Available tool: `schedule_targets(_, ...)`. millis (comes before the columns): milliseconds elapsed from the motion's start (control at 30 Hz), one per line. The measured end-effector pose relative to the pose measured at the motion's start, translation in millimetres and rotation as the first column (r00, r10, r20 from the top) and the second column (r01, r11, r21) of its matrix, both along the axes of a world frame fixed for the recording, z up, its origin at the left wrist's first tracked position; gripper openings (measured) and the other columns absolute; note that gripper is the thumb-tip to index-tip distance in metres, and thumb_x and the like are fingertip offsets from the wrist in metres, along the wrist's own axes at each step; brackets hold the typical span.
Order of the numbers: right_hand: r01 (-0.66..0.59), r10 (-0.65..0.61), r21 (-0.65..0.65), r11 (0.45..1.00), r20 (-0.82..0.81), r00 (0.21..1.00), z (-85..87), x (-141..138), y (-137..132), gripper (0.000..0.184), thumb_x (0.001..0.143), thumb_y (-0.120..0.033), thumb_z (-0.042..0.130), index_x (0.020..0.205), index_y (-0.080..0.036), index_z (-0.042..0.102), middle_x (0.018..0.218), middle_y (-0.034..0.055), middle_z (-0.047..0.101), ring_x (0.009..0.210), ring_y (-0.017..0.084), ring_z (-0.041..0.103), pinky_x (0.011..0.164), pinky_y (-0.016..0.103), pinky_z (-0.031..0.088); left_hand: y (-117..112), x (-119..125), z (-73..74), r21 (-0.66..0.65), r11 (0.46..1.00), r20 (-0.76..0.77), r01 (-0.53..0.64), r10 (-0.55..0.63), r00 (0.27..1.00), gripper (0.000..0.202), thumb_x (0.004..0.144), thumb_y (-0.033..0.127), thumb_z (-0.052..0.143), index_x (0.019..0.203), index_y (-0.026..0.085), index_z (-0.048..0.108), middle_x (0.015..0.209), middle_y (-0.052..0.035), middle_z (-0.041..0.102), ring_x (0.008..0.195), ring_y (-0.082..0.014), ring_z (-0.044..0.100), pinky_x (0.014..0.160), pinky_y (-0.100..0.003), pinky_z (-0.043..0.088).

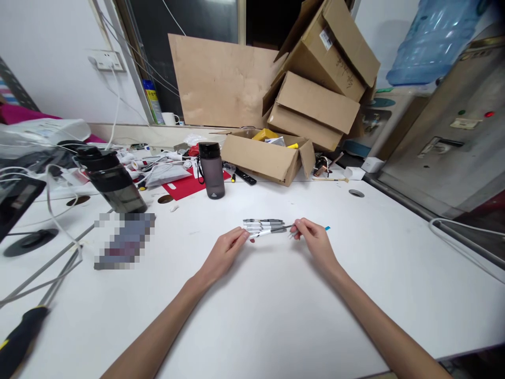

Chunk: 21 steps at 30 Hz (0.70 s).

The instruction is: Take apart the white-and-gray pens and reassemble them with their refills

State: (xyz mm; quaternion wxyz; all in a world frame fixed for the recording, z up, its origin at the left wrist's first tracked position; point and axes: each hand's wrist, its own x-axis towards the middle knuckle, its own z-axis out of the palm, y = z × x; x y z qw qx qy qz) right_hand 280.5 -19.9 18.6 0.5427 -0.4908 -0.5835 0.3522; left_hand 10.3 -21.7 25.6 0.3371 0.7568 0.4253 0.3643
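Head view shows me the white pen (262,233) just above the table (268,305), near side of a row of pens (262,222), its long axis running left to right, dark end rightward and slightly away. Left hand (226,249) pinches its left end, fingers closed; right hand (314,239), also pinched, seems to grip a slim piece (292,234), though blur hides its outline.
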Motion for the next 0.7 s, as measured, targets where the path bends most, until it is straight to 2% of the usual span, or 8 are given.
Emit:
schedule_targets(167,0.166,-0.166,0.014,0.986,-0.045,0.985,3.0,10,3,0.042,0.094,-0.053,0.060,0.069,-0.020,0.065,0.074,0.0031,0.063,0.067,0.018,0.054,0.071,0.032,0.043,0,-3,1.4,-0.011,0.998,-0.003,-0.054,0.054,0.999,0.044,0.107,0.047,0.037,0.095,0.021,0.071,0.083,0.0004,0.055,0.077,-0.0182,0.049,0.075,-0.027,0.037)
schedule_targets(300,0.227,-0.224,0.033,0.973,-0.065,0.972,2.6,14,4,0.044,0.096,-0.054,0.056,0.069,-0.021,0.063,0.073,0.0028,0.061,0.067,0.018,0.051,0.071,0.032,0.042,1,-2,-0.4,-0.014,0.999,-0.001,-0.037,0.037,0.999,0.045,0.107,0.048,0.036,0.095,0.021,0.071,0.086,-0.0001,0.059,0.079,-0.0188,0.050,0.077,-0.027,0.038)
schedule_targets(500,0.178,-0.178,0.055,0.983,-0.008,0.984,3.5,11,5,0.042,0.095,-0.058,0.057,0.080,-0.020,0.068,0.081,0.0049,0.066,0.074,0.020,0.058,0.076,0.033,0.047,0,-1,-0.1,0.004,1.000,-0.010,-0.010,0.010,1.000,0.047,0.107,0.048,0.034,0.095,0.020,0.070,0.089,-0.0017,0.062,0.082,-0.0200,0.053,0.079,-0.028,0.041)
schedule_targets(700,0.096,-0.094,0.081,0.992,-0.030,0.995,2.6,7,4,0.033,0.092,-0.053,0.064,0.092,-0.020,0.069,0.094,0.0062,0.069,0.083,0.020,0.063,0.082,0.034,0.051,1,-1,-0.8,0.015,1.000,-0.010,0.002,-0.002,1.000,0.045,0.107,0.047,0.036,0.093,0.020,0.068,0.090,-0.0012,0.064,0.084,-0.0197,0.056,0.081,-0.028,0.042)
